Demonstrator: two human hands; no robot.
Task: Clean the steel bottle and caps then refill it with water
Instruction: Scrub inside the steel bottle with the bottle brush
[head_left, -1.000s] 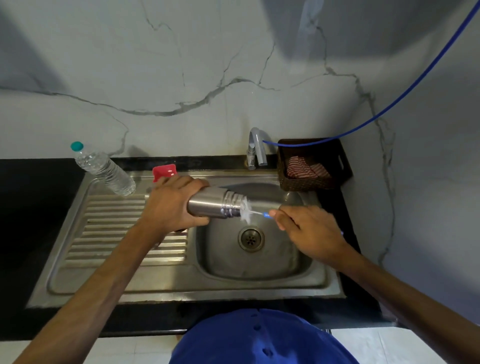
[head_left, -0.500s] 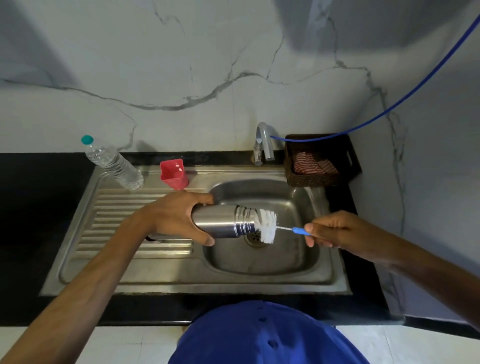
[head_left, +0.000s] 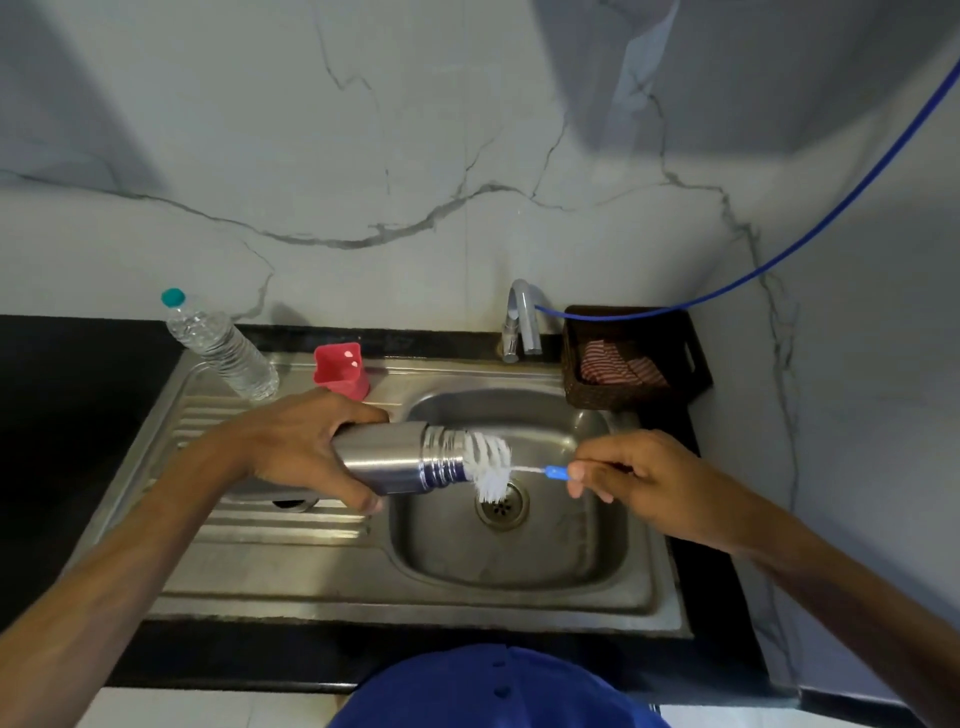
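My left hand grips the steel bottle, which lies sideways over the sink basin with its threaded mouth pointing right. A bottle brush with white bristles sits right at the bottle's mouth, its bristle head outside the opening. My right hand pinches the brush's blue handle by the fingertips. A dark round piece, perhaps a cap, lies on the drainboard below my left hand, mostly hidden.
A clear plastic water bottle with a teal cap and a red cup stand at the back of the drainboard. The tap with a blue hose and a dark basket holding a striped cloth sit behind the basin.
The brush has been drawn out of the bottle, so its bristle head now shows at the mouth. My right hand has moved right, away from the bottle. The camera view shifted slightly.
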